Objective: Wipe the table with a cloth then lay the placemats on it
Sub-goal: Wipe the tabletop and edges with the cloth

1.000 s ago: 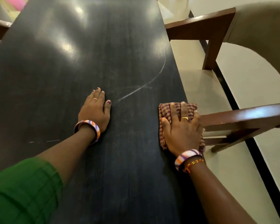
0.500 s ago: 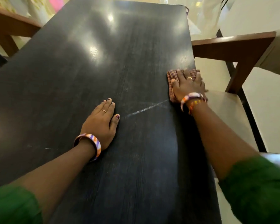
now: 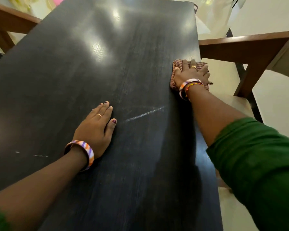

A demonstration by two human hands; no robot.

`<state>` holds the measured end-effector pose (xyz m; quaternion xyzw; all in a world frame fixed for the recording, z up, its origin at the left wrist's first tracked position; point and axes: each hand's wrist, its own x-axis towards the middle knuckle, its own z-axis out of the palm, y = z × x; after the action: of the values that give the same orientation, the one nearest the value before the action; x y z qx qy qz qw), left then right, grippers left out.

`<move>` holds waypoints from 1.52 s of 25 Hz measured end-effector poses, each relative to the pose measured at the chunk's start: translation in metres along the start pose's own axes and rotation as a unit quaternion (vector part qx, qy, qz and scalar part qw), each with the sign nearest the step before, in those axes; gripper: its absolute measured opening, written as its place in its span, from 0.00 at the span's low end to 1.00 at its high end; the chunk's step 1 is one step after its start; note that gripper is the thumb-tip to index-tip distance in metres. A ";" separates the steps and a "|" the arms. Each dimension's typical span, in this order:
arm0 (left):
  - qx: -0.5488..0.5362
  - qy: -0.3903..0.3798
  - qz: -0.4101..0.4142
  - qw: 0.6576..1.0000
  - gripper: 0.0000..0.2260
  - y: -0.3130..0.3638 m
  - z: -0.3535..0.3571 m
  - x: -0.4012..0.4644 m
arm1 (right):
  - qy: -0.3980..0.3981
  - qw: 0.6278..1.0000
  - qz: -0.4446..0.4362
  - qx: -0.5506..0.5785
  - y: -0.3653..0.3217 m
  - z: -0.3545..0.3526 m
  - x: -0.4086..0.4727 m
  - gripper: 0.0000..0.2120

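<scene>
Cloth (image 3: 175,73) sits at the right edge of the dark table (image 3: 107,64), flattened under the right hand (image 3: 191,74), fingers straight and spread, pressing down. Left hand (image 3: 94,129) lies flat mid-table, fingers extended together, beside a pale streak (image 3: 143,114).

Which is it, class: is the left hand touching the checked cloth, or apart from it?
Apart. The head view shows bare table between the left hand and the cloth.

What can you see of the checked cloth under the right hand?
The brown-and-cream checked woven cloth looks soft and folded into a small pad. It lies flat at the right edge of the dark wooden table, slightly overhanging it. The right hand presses on it with straight, spread fingers, covering its middle.
</scene>
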<state>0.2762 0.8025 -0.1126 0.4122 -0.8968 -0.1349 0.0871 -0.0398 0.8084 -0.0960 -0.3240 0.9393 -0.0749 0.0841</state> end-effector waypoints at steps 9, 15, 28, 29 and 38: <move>0.042 0.004 -0.193 0.980 0.24 0.005 -0.007 0.001 | -0.025 0.952 -0.305 -0.027 0.022 0.021 -0.197 0.29; 0.056 -0.003 -0.186 0.981 0.24 0.005 -0.009 0.001 | -0.017 0.994 -0.110 0.001 -0.045 0.021 -0.083 0.26; 0.021 -0.047 -0.052 0.997 0.23 -0.033 -0.027 -0.003 | -0.003 0.998 -0.067 -0.018 -0.043 0.024 -0.136 0.25; 0.001 -0.046 -0.043 0.998 0.23 -0.036 -0.028 -0.003 | -0.014 0.995 -0.095 -0.020 -0.068 0.030 -0.141 0.25; 0.022 -0.016 -0.081 0.996 0.22 -0.114 -0.054 0.047 | 0.015 0.981 -0.187 -0.054 -0.055 0.035 -0.179 0.28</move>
<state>0.3423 0.6866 -0.0955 0.4828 -0.8648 -0.1279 0.0525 0.1386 0.8740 -0.0996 -0.4970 0.8659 -0.0431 0.0363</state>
